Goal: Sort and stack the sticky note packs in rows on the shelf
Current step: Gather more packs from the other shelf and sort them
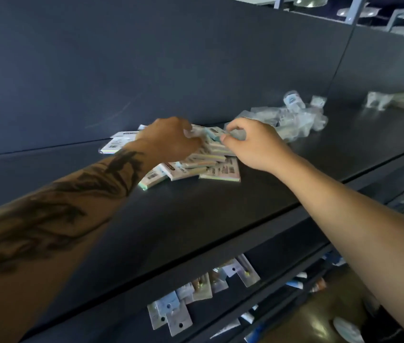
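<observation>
A: Item one, sticky note packs (196, 167)?
B: Loose heap, dark shelf (220, 219), towards the back panel. More packs (119, 142) lie flat just left of the heap.
A: Left hand (171, 139)?
B: Tattooed forearm; the hand rests on top of the heap, fingers curled round a pack.
A: Right hand (253, 144)?
B: Fingers and thumb pinch a pale blue-edged pack (214, 134) at the heap's top.
A: Other stock?
B: Crumpled clear plastic wrappers (295, 117) just right of the heap; carded hanging items (196, 293) on the lower level.
</observation>
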A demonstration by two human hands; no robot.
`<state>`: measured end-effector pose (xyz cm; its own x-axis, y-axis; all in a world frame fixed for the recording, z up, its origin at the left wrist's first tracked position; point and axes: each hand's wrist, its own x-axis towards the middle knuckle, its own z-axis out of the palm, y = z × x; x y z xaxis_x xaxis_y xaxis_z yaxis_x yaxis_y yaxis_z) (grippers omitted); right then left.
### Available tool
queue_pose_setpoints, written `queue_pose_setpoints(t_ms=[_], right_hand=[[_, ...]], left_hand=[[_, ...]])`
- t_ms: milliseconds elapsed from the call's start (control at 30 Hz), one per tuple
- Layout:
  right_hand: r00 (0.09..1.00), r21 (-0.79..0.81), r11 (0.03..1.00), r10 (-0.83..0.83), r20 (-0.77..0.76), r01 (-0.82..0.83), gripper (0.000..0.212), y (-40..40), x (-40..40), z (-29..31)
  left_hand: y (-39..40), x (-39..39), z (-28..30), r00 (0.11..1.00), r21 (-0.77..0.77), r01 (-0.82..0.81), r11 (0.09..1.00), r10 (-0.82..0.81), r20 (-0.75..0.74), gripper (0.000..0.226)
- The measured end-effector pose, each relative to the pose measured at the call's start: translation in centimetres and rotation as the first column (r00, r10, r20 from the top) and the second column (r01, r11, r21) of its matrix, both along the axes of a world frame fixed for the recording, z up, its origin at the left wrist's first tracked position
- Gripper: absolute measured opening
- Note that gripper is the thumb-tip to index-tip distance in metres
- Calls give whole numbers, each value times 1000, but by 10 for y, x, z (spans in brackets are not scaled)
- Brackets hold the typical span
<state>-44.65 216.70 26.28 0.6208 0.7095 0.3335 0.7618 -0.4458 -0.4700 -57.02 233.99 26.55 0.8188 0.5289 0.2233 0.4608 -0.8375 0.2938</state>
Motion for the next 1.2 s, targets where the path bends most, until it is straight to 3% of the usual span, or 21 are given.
queue_pose_setpoints(t_ms=[133, 400, 600, 867, 1133, 1200], right_hand=[[1000, -15, 999, 31, -4, -31, 26, 25, 28, 1], [990, -140, 981, 139, 2, -138, 43, 54, 54, 8], [939, 89, 955, 295, -175, -283, 33, 40, 55, 18], [758, 211, 809, 587, -283, -548, 19, 5, -10, 28], [514, 190, 557, 825, -234, -808, 6, -24, -174, 17], [453, 179, 490, 866, -213, -853, 13, -37, -225, 14]], left_hand=[[-6, 9, -5, 995, 16, -96, 995, 96, 0, 38], [-46, 5, 4, 923, -79, -365, 927, 372, 99, 45], [-82, -29, 4, 855, -61, -486, 872, 489, 172, 40], [-136, -119, 12, 781, -32, -595, 803, 587, 212, 35], [-219, -292, -6, 697, -32, -695, 719, 683, 217, 39], [-241, -342, -13, 675, -10, -722, 692, 708, 209, 40]])
